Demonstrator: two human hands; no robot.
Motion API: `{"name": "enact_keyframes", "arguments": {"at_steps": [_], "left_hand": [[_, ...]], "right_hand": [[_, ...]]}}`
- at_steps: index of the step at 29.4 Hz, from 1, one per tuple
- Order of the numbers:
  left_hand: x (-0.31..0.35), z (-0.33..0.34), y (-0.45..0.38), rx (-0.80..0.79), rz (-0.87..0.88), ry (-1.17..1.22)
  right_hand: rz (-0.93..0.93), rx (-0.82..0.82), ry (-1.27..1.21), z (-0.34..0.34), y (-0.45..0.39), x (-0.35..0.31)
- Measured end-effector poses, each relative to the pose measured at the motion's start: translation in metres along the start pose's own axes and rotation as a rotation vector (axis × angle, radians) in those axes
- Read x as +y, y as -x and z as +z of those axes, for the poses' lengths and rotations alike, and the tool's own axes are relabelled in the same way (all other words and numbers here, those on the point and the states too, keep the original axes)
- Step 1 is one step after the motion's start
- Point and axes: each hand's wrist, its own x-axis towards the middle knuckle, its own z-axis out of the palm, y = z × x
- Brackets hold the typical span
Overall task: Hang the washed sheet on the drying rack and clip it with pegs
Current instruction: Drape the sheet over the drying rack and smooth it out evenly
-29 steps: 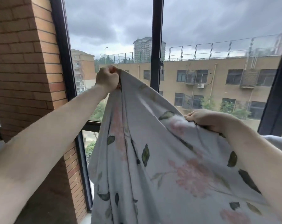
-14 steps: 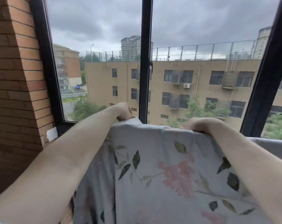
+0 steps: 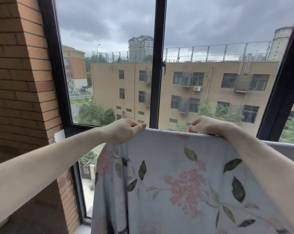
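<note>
I hold the sheet by its top edge, left hand at 11 o'clock, right hand at 1 o'clock, both pinching; I should keep the edge level and taut; no rack visible

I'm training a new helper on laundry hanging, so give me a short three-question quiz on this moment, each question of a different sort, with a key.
1. True or false: both the left hand and the right hand grip the top edge of the floral sheet.
2. Multiple choice: what lies directly left of the black window frame? A) a curtain B) a brick wall C) a cupboard
3. Fill in: no ____ for clipping the sheet are visible yet.

Key: 1 true; 2 B; 3 pegs
</note>
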Motion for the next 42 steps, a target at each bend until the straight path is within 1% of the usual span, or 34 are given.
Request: {"name": "enact_keyframes", "arguments": {"at_steps": [2,3,5,7,9,11,13,15,16,18,19,21,22,24,25,27,30,32,34,36,39,42], "left_hand": [[-0.005,0.004,0.001,0.059,0.017,-0.01],[-0.004,0.004,-0.001,0.059,0.027,-0.003],[-0.004,0.004,0.0,0.052,0.044,0.038],[0.0,0.006,-0.003,0.061,0.098,0.078],[-0.002,0.008,-0.005,0.081,0.112,0.119],[-0.01,0.008,-0.004,0.114,0.096,0.162],[-0.018,0.007,0.001,0.15,0.093,0.227],[-0.037,0.01,0.012,0.198,0.073,0.335],[-0.047,0.013,0.015,0.221,0.058,0.404],[-0.08,0.03,0.033,0.293,-0.033,0.54],[-0.096,0.041,0.041,0.344,-0.073,0.542],[-0.132,0.067,0.066,0.41,-0.157,0.371],[-0.148,0.079,0.076,0.407,-0.196,0.267],[-0.171,0.099,0.096,0.34,-0.251,0.114],[-0.174,0.104,0.1,0.305,-0.251,0.053],[-0.18,0.111,0.111,0.27,-0.258,-0.022],[-0.18,0.111,0.116,0.32,-0.24,-0.07],[-0.178,0.111,0.116,0.337,-0.261,-0.086],[-0.179,0.11,0.117,0.393,-0.317,-0.038],[-0.176,0.104,0.117,0.492,-0.344,0.065],[-0.158,0.079,0.108,0.622,-0.307,0.286],[-0.138,0.048,0.091,0.702,-0.263,0.437]], "right_hand": [[-0.128,0.129,-0.156,0.0,0.011,-0.02],[-0.181,0.167,-0.227,0.003,0.019,-0.034],[-0.287,0.211,-0.264,0.015,0.033,-0.069],[-0.344,0.266,-0.166,0.029,0.047,-0.092],[-0.352,0.323,-0.025,0.052,0.057,-0.105],[-0.356,0.46,0.111,0.079,0.061,-0.108],[-0.373,0.648,0.182,0.096,0.064,-0.105],[-0.38,0.728,0.182,0.102,0.063,-0.103],[-0.375,0.739,0.173,0.098,0.062,-0.101],[-0.376,0.728,0.163,0.097,0.059,-0.101],[-0.375,0.735,0.171,0.096,0.058,-0.099],[-0.364,0.734,0.166,0.098,0.055,-0.1],[-0.369,0.744,0.167,0.1,0.055,-0.101],[-0.369,0.76,0.18,0.105,0.054,-0.103],[-0.367,0.77,0.185,0.103,0.054,-0.104],[-0.368,0.757,0.184,0.107,0.053,-0.106],[-0.369,0.751,0.183,0.109,0.052,-0.104],[-0.371,0.762,0.187,0.109,0.052,-0.1],[-0.367,0.753,0.193,0.108,0.053,-0.096],[-0.365,0.731,0.195,0.105,0.054,-0.096],[-0.365,0.687,0.156,0.099,0.057,-0.099],[-0.345,0.603,0.081,0.092,0.058,-0.102]]}}
